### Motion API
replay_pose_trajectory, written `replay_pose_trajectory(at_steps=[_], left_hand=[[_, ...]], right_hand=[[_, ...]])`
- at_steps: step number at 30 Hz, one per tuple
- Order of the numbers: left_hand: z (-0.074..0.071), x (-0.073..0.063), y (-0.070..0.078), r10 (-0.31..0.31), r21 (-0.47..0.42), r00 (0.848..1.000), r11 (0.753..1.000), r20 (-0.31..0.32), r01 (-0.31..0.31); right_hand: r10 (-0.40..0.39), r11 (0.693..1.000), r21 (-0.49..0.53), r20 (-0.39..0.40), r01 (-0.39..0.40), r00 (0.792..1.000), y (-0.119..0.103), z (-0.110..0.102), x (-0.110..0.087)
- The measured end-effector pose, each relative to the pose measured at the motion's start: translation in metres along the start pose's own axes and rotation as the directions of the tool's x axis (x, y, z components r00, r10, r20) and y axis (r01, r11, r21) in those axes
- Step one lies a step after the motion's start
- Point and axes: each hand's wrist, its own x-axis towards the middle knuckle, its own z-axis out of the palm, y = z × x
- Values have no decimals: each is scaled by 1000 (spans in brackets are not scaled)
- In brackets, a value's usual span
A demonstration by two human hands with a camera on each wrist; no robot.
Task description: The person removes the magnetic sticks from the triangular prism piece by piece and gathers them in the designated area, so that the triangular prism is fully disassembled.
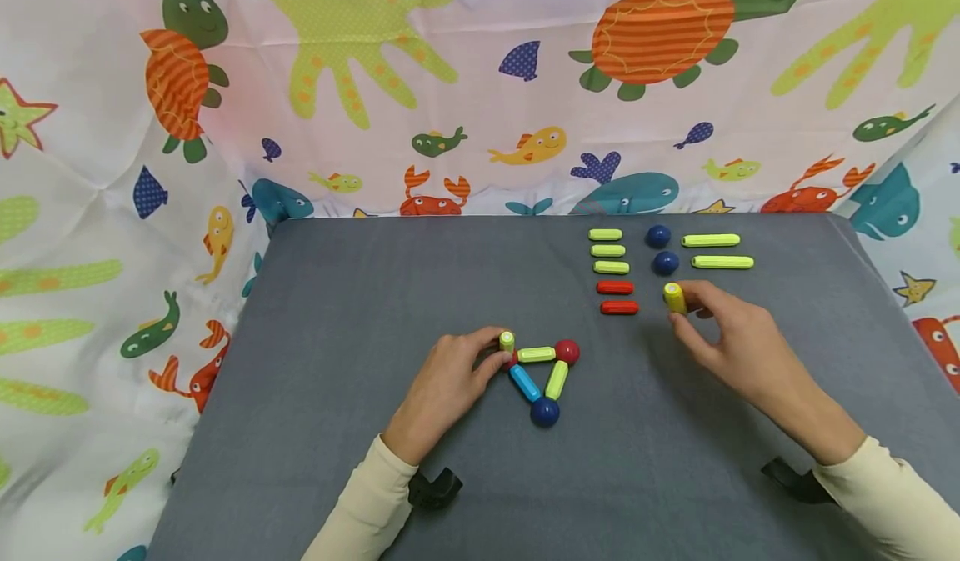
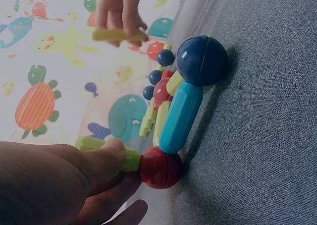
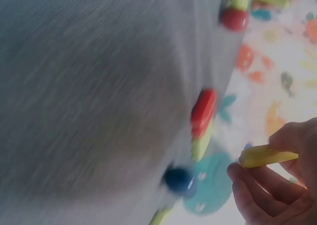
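My left hand (image 1: 450, 382) pinches a short lime-green magnetic rod (image 2: 131, 159) between thumb and fingers. The rod stands upright, its lower end at a red ball (image 2: 161, 168) that forms the left corner of a flat triangle. A light-blue rod (image 1: 525, 383) and two lime-green rods make the triangle's sides; a second red ball (image 1: 567, 352) and a dark blue ball (image 1: 544, 412) are its other corners. Over to the right, my right hand (image 1: 738, 344) holds a yellow magnetic rod (image 1: 675, 298) by its fingertips, raised above the table and roughly upright.
Loose pieces lie sorted at the back right of the grey table (image 1: 375, 294): short lime-green rods (image 1: 608, 251), red rods (image 1: 618, 308), dark blue balls (image 1: 664, 262) and longer lime-green rods (image 1: 722, 262). A patterned cloth (image 1: 465, 44) hangs behind the table and along its sides.
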Motion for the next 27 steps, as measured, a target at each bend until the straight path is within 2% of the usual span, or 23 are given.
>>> replay_pose_trajectory(at_steps=[4, 10, 14, 21, 27], left_hand=[[0, 0, 0, 6, -1, 1000, 1000, -3, -6], [0, -1, 1, -10, 5, 1000, 1000, -5, 10], [0, -2, 2, -14, 11, 1000, 1000, -6, 14], [0, -2, 1, -17, 6, 1000, 1000, -8, 17], [1, -1, 0, -6, 7, 1000, 1000, -6, 6]], right_hand=[[45, 998, -36, -31, -46, 999, 24, -11, -11], [42, 992, -118, -47, -47, 998, 54, -21, -22], [13, 983, -183, -21, -16, 1000, 69, -26, -24], [-50, 971, -233, 41, 58, 998, 92, -29, -18], [-17, 960, -275, 108, 47, 994, 104, -26, -12]])
